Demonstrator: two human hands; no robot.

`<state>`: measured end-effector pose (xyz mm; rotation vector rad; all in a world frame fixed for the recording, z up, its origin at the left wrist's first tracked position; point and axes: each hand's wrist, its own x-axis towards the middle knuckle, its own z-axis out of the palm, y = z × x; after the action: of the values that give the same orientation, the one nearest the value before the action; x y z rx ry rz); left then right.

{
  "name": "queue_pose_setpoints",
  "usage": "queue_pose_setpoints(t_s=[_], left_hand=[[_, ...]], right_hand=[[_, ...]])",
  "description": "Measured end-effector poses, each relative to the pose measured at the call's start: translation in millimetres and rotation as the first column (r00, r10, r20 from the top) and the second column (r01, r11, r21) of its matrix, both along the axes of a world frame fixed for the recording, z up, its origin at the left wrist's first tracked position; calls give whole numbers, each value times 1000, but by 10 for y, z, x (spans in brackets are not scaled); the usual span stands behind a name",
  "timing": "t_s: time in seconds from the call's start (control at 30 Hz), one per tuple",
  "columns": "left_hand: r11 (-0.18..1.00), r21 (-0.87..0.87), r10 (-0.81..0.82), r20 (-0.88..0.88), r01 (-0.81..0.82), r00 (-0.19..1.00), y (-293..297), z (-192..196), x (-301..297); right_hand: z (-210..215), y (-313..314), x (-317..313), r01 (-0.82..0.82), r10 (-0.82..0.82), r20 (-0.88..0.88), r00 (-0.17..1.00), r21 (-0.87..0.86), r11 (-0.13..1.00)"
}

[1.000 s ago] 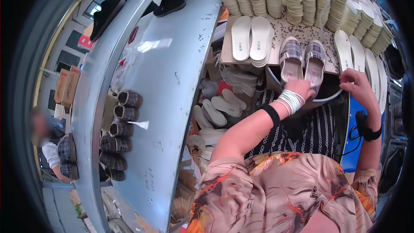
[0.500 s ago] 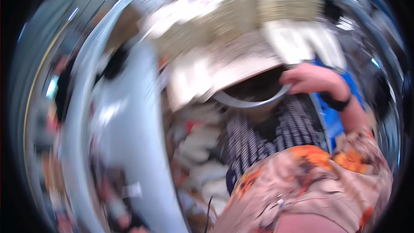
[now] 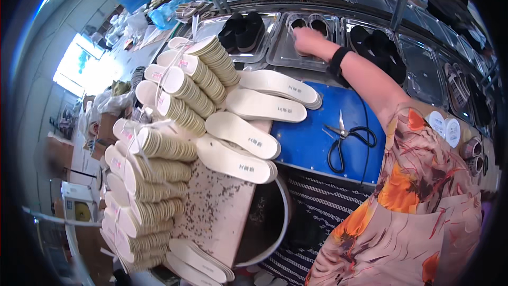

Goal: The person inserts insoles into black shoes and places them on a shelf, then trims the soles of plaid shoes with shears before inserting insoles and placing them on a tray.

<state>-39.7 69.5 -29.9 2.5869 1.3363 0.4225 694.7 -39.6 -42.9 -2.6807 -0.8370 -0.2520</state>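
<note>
My right hand [image 3: 311, 41] reaches far forward into a clear plastic tray [image 3: 286, 55] on the raised line of trays. Its fingers curl down on the near ends of a pair of slippers [image 3: 308, 23] lying in that tray. A black band sits on that wrist. My left hand is out of the picture.
Neighbouring trays hold black shoes [image 3: 242, 29] and black slippers [image 3: 378, 42]. White insoles [image 3: 248, 135] lie fanned on a speckled board beside tied bundles of insoles [image 3: 180, 95]. Scissors [image 3: 344, 137] lie on a blue mat [image 3: 307, 143]. A metal basin [image 3: 284, 217] sits below.
The view swung from the slipper table on my right to the tray line ahead. My right arm has stretched out to the tray, and my left hand has left the picture.
</note>
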Motion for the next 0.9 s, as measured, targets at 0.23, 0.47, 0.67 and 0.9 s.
queue_pose_setpoints(t_s=[0.23, 0.47, 0.67, 0.9], left_hand=[[870, -341, -346, 96, 357, 933, 127, -692, 1427], [866, -273, -379, 185, 418, 907, -18, -428, 1604], [566, -725, -58, 440, 393, 896, -302, -282, 1570], [902, -433, 369, 769, 0, 522, -358, -459, 1453]], right_hand=[[-224, -8, 197, 138, -89, -545, 833, 49, 989], [448, -420, -315, 198, -12, -316, 949, 562, 803], [1122, -700, -2471, -372, 455, -26, 890, 538, 757], [254, -305, -4580, -941, 955, 29, 294, 186, 284]])
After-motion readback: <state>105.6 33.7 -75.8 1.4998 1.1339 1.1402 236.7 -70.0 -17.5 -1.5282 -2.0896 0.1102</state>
